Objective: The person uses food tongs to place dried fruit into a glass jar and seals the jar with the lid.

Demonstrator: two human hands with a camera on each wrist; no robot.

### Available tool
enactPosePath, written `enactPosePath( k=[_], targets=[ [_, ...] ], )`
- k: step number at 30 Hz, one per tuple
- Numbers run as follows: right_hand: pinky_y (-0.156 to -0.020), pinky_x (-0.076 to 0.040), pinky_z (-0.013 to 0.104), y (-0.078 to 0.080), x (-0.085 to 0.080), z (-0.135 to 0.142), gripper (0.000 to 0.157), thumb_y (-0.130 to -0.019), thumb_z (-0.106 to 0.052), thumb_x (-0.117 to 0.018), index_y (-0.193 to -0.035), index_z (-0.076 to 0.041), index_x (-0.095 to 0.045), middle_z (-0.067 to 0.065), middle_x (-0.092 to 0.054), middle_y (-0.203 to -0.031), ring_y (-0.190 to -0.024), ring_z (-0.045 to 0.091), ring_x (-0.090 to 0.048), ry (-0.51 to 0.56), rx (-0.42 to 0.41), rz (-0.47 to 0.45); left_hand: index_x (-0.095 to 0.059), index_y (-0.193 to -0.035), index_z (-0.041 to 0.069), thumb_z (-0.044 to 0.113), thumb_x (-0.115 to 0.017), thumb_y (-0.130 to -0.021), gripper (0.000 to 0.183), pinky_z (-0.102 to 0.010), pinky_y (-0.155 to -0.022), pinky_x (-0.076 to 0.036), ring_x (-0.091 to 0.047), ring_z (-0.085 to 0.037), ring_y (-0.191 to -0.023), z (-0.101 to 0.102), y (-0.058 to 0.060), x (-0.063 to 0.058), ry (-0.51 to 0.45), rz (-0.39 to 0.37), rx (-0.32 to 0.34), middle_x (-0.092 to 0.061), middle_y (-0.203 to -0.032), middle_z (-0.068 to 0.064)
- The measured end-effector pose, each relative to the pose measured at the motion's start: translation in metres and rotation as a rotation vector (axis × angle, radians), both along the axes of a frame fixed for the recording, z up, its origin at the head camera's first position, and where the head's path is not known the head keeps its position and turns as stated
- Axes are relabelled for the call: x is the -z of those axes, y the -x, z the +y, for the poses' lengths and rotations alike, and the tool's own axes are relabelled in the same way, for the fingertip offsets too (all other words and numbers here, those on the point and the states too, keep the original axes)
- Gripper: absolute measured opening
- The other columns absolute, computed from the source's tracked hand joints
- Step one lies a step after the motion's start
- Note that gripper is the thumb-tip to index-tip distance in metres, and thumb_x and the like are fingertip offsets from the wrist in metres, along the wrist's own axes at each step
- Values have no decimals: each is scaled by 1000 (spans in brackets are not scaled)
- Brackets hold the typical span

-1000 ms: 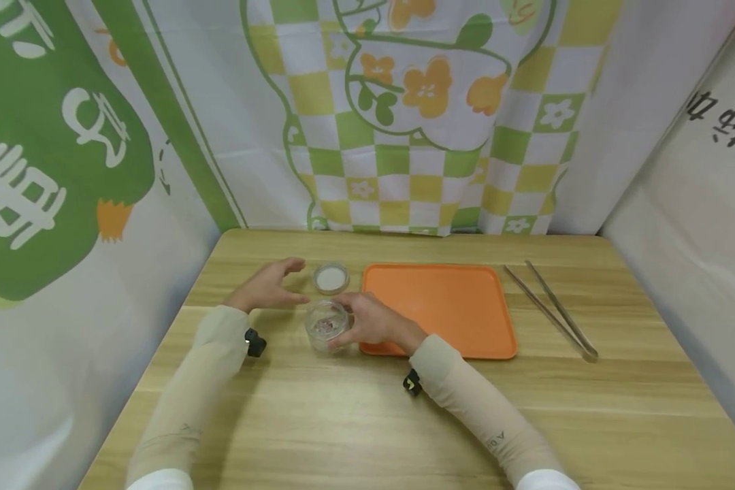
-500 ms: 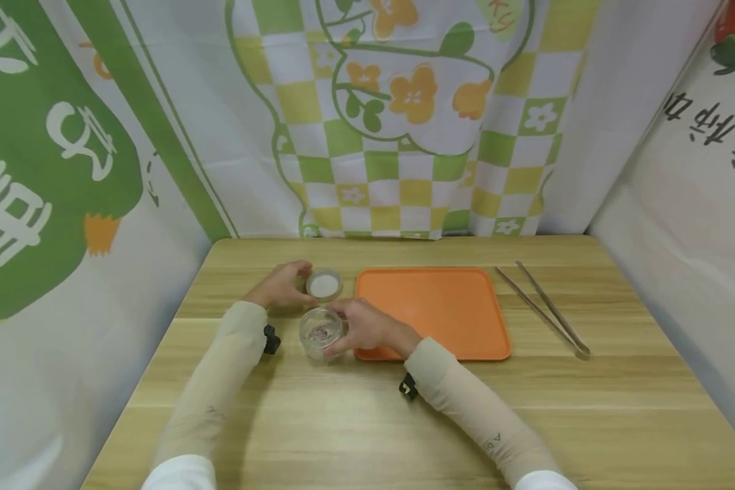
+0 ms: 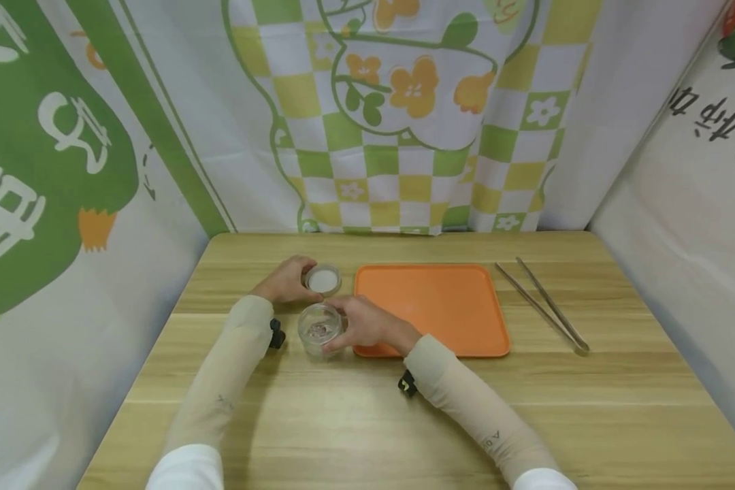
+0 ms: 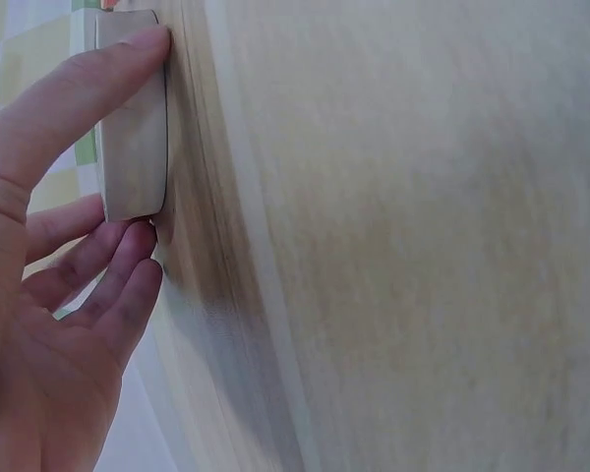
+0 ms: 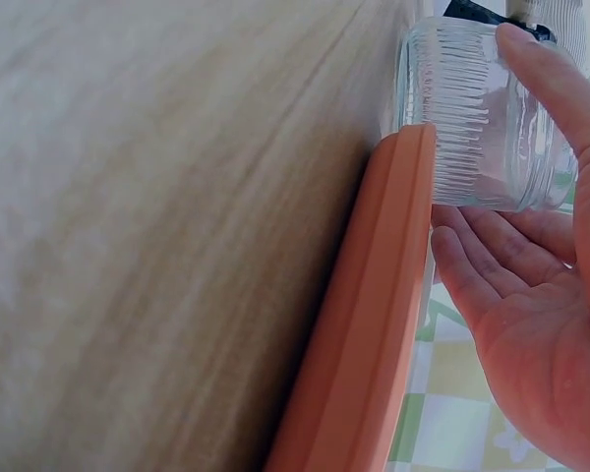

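Note:
A round lid with a pale centre lies on the table behind a clear glass jar. My left hand grips the lid by its edge; in the left wrist view the thumb crosses the lid's side and the other fingers sit at its opposite end. With thumb and fingers on either side, my right hand holds the jar. The jar stands upright and uncovered, with some small dark reddish bits at its bottom. Its ribbed wall shows in the right wrist view.
An orange tray lies right of the jar, partly under my right hand and close to the jar. Long metal tongs lie spread beyond the tray. Patterned cloth hangs behind the wooden table.
My left hand has moved right to the lid and taken hold of its edge. My right hand keeps its hold on the jar. The head view has shifted slightly.

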State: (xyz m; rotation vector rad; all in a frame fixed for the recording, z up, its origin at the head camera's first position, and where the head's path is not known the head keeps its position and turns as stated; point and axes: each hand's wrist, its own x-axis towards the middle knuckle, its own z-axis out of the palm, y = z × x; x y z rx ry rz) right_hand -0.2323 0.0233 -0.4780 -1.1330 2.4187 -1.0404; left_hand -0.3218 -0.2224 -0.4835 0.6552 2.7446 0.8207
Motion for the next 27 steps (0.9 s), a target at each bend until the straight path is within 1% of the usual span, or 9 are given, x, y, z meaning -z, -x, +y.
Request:
enactPosePath(
  k=[4,8,12,15,19,22,24,27],
  targets=[
    [-91,-54,23,0,-2,0,71,-81,-39,-94,-138,-10,-63,3,-75,-124,-107,14,-70,-6,10,12,-55,-141,-12,25,-95,-78,83,-55,-106,-53,-63,-42,-123,1,3,-1,-11,16,7,-64,-135,-27],
    [-92,-54,23,-1,-2,0,72,-82,-39,-93,-139,-9,-62,4,-74,-125,-109,15,-70,-7,4,12,-57,-139,-10,25,-96,-77,81,-53,-104,-54,-64,-39,-121,-1,3,0,-9,18,6,-65,-133,-25],
    [-93,-54,23,-2,-1,-1,74,-82,-40,-93,-142,-10,-61,3,-74,-126,-109,15,-70,-12,4,5,-57,-138,-9,25,-96,-77,80,-53,-103,-54,-64,-38,-117,-3,0,-1,-18,14,-8,-66,-131,-24],
    [-94,-54,23,-3,0,-2,76,-81,-39,-93,-143,-10,-61,3,-74,-127,-111,15,-70,-15,10,2,-56,-139,-9,25,-95,-76,82,-54,-103,-53,-64,-39,-117,-6,-4,-4,-40,11,-28,-65,-131,-25],
    [-95,-55,24,-3,-1,-2,78,-81,-39,-93,-145,-9,-60,4,-73,-130,-113,15,-70,-22,17,-1,-53,-144,-8,26,-95,-77,86,-57,-109,-50,-61,-43,-125,-10,-10,-11,-66,-11,-56,-62,-138,-27],
    [-97,-55,24,-3,-1,-2,78,-82,-39,-93,-146,-9,-59,4,-72,-132,-114,14,-69,-24,17,-10,-50,-148,-6,27,-94,-79,88,-58,-114,-46,-57,-44,-133,-14,-13,-14,-73,-31,-80,-59,-144,-27],
    [-97,-55,25,-3,-1,-2,79,-83,-40,-92,-147,-8,-58,4,-72,-132,-115,14,-69,-23,15,-19,-49,-149,-5,27,-93,-80,89,-59,-117,-44,-55,-45,-136,-16,-16,-15,-97,-43,-88,-57,-146,-27],
    [-98,-55,27,-3,0,-3,81,-84,-39,-91,-149,-7,-56,4,-71,-133,-116,14,-69,-22,11,-28,-48,-149,-3,27,-94,-80,89,-59,-121,-41,-53,-46,-140,-20,-21,-17,-157,-68,-101,-56,-147,-25]
  ],
)
